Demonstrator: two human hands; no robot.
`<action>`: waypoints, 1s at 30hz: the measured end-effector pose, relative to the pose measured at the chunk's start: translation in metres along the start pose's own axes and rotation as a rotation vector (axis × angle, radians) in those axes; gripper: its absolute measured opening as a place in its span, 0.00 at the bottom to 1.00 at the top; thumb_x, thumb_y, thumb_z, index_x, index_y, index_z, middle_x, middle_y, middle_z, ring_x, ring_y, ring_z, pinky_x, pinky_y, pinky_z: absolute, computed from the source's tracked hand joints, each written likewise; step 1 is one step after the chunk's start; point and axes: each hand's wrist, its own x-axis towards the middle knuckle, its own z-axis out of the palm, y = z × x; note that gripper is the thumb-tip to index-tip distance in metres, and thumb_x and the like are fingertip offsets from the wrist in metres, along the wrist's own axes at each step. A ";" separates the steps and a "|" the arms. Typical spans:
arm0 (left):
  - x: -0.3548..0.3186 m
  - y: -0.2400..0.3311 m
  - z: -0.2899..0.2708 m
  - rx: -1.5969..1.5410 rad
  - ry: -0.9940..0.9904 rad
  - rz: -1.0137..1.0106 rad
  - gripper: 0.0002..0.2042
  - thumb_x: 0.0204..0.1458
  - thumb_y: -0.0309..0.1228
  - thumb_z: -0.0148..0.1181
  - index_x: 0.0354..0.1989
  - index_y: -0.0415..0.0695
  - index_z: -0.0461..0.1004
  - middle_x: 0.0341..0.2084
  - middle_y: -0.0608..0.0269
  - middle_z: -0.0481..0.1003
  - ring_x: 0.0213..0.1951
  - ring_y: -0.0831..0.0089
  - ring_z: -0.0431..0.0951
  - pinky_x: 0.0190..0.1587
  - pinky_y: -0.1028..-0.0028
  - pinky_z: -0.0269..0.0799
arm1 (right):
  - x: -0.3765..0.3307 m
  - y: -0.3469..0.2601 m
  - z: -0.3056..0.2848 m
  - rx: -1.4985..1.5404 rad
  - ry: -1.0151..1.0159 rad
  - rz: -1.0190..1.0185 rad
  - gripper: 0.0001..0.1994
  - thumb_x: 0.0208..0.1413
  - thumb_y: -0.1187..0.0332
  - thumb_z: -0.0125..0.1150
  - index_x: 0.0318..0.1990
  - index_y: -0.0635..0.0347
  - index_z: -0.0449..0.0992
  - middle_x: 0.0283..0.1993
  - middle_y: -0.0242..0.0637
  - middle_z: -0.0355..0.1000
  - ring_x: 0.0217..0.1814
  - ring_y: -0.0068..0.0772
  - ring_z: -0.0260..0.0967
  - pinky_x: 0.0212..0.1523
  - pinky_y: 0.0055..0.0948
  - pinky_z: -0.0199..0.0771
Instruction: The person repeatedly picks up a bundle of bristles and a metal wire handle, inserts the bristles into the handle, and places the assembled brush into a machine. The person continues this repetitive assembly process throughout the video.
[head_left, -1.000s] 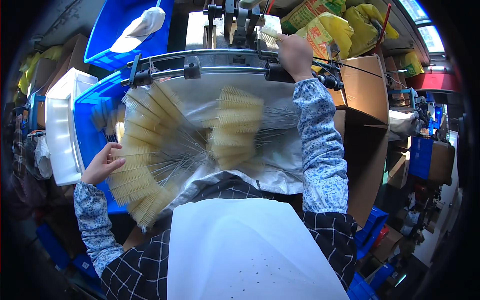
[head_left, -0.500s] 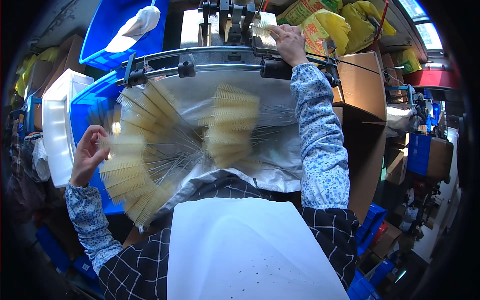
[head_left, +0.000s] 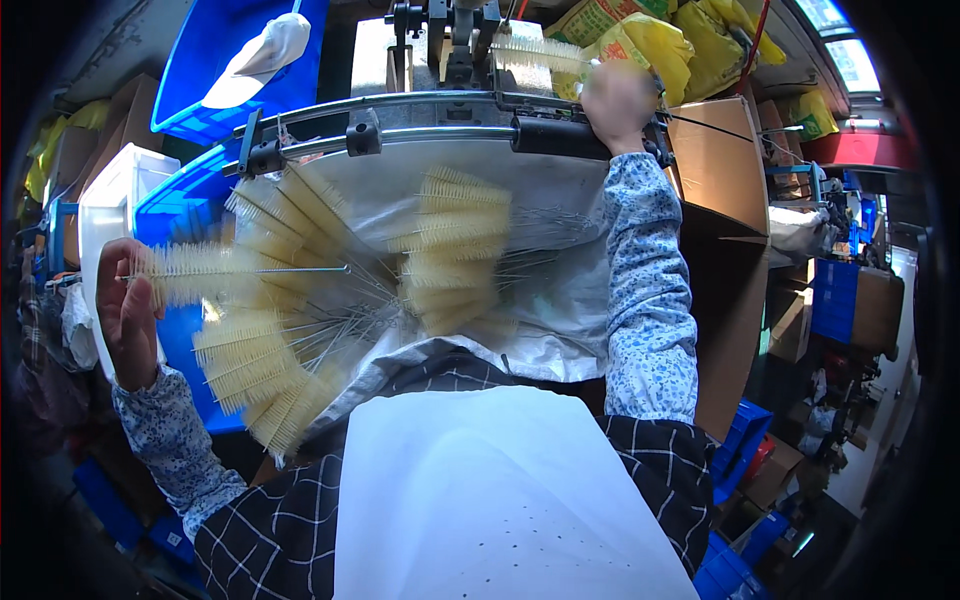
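Observation:
My left hand is closed on the tip of a pale bristle tube brush, whose wire stem points right over the heap. At the top, my right hand, smeared by motion, grips the end of a second bristle brush. That brush lies level in front of the metal machine. Between my arms, one fan of pale brushes spreads on the left and a stack of brushes sits in the middle. Their thin wire stems overlap on a whitish cloth.
Two steel rails with black clamps cross in front of the machine. A blue crate holding a white cap stands at upper left, near a white bin. On the right are an open cardboard box and yellow bags.
My left hand has moved left, drawing one brush out from the fan. My right hand has shifted right and slightly down, and more of the brush by the machine now shows.

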 end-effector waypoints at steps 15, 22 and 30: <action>-0.009 0.014 -0.014 -0.141 -0.028 -0.025 0.20 0.48 0.36 0.53 0.48 0.41 0.60 0.34 0.68 0.61 0.35 0.81 0.63 0.37 0.82 0.60 | 0.002 -0.045 0.013 0.219 0.087 -0.040 0.18 0.45 0.63 0.53 0.46 0.56 0.70 0.45 0.36 0.68 0.45 0.39 0.66 0.43 0.42 0.61; -0.001 0.028 0.001 -0.175 -0.043 0.005 0.19 0.48 0.36 0.52 0.46 0.41 0.60 0.32 0.67 0.61 0.35 0.80 0.63 0.37 0.81 0.60 | 0.002 -0.089 0.007 0.199 0.095 -0.010 0.17 0.44 0.66 0.54 0.43 0.59 0.72 0.42 0.39 0.69 0.45 0.40 0.66 0.43 0.42 0.60; 0.012 0.045 0.021 -0.174 -0.096 0.026 0.16 0.48 0.34 0.51 0.42 0.40 0.60 0.28 0.67 0.59 0.30 0.81 0.60 0.32 0.82 0.57 | 0.006 -0.138 -0.001 0.177 -0.019 0.022 0.19 0.45 0.65 0.53 0.46 0.60 0.69 0.47 0.41 0.67 0.48 0.41 0.64 0.45 0.43 0.60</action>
